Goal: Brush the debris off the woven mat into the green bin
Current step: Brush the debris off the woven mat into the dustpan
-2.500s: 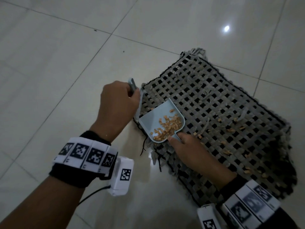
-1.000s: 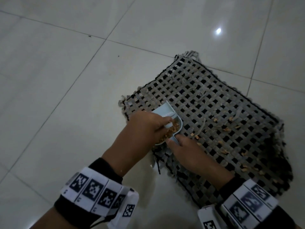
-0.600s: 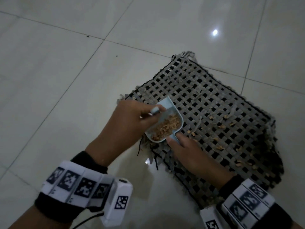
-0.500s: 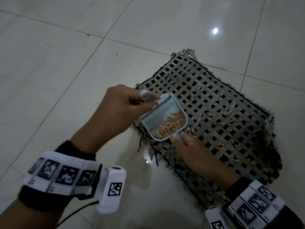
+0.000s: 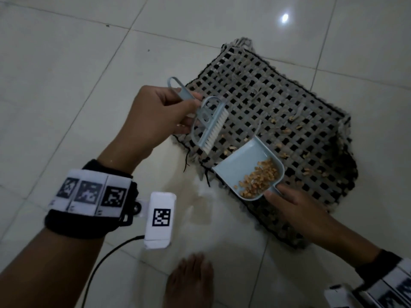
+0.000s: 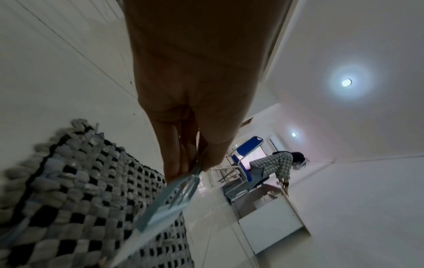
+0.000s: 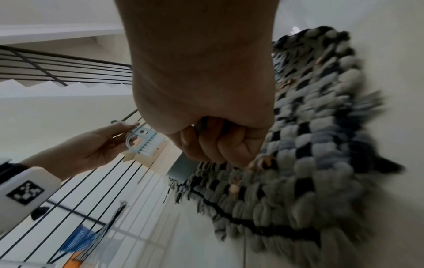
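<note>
Hiding the dustpan (image 5: 249, 172) handle, the right hand (image 5: 295, 210) clenches it above the mat (image 5: 278, 96) edge; the left hand (image 5: 153, 116) pinches the brush (image 5: 209, 125).

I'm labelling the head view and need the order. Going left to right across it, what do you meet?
Left hand → brush → dustpan holding debris → right hand. The woven mat spans under several of them, so it is left unordered.

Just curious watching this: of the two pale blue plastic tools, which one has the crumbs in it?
The dustpan in the right hand; orange crumbs lie in its scoop. The brush in the left hand holds none.
</note>
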